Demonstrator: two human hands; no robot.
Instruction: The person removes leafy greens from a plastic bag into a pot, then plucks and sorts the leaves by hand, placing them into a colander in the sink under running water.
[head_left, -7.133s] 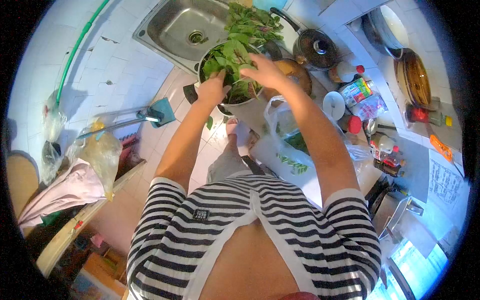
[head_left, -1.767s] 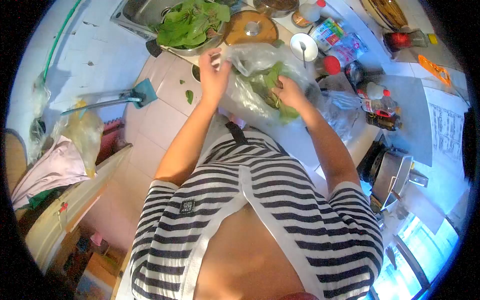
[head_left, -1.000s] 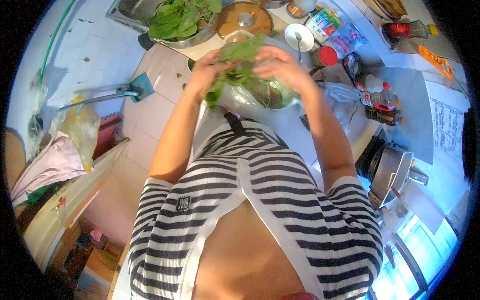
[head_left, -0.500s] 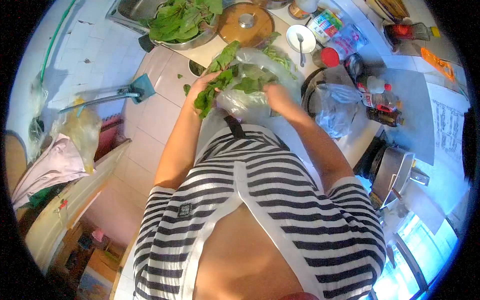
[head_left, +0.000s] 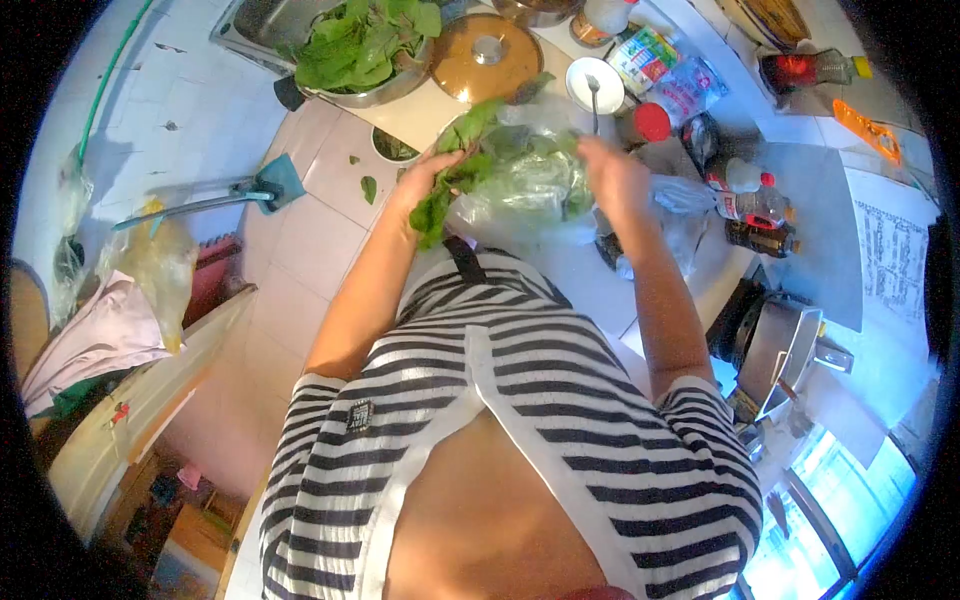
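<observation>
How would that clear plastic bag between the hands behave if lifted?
The plastic bag would probably sag and crumple, since its film looks thin and creased. It's likely light, as only leafy greens show through it.

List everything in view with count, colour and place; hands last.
Sink: one, silver, top left
Pot: one, silver, near sink
Greens pile: one, green, in pot
Lid: one, brown, right of pot
Bowl: one, white, right of lid
Jar: one, red-topped, beside bowl
Bottles: several, mixed colours, right
Plastic bags: several, mostly clear, centre and sides
Greens bunch: one, green, centre
Dustpan: one, blue, left
Cloth: one, pink, far left
Paper: one, white, far right
Clutter: uncountable, brownish, lower left
Shirt: one, black-and-white striped, bottom
Left hand: one, centre, holding greens bunch
Right hand: one, blurred, right of centre
</observation>
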